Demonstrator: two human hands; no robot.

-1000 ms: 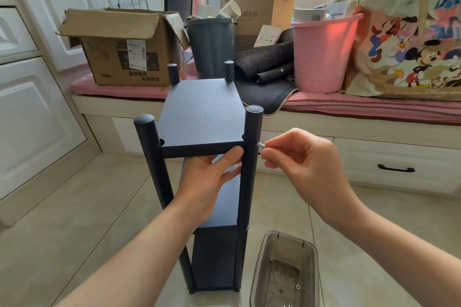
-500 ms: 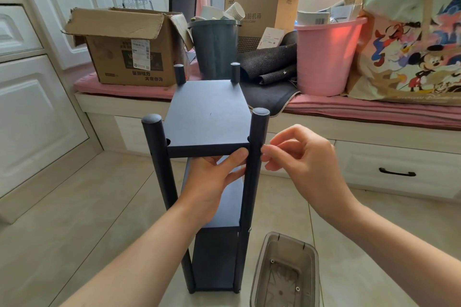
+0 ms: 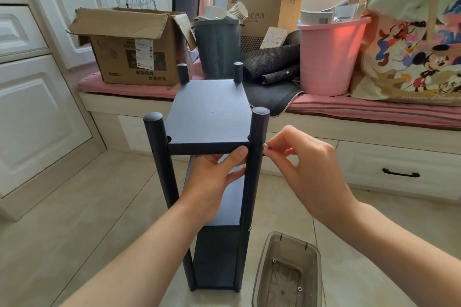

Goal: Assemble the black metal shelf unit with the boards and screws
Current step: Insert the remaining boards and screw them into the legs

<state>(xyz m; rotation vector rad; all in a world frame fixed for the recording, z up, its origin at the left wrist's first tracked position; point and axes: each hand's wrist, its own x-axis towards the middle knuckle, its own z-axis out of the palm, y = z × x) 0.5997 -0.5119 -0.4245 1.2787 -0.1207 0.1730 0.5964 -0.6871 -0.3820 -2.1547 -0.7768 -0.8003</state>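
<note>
The black shelf unit stands upright on the tiled floor, with its top board (image 3: 209,112) set between four round posts. My left hand (image 3: 214,182) reaches under the top board from the front, thumb pressed against its front edge next to the near right post (image 3: 257,147). My right hand (image 3: 304,164) pinches a small silver screw (image 3: 266,146) at the outer side of that post, level with the top board. Two lower boards show below, and another screw head (image 3: 249,229) sits lower on the same post.
A clear grey plastic tray (image 3: 287,269) with a few small parts lies on the floor at the shelf's right foot. Behind runs a window bench with a pink cushion, cardboard boxes (image 3: 134,45), a grey bin (image 3: 217,45), a pink bucket (image 3: 329,57) and a cartoon-print bag. White cabinets stand left.
My right hand has shifted slightly at the near right post and the screw head shows again at its fingertips. The left hand keeps its hold under the top board.
</note>
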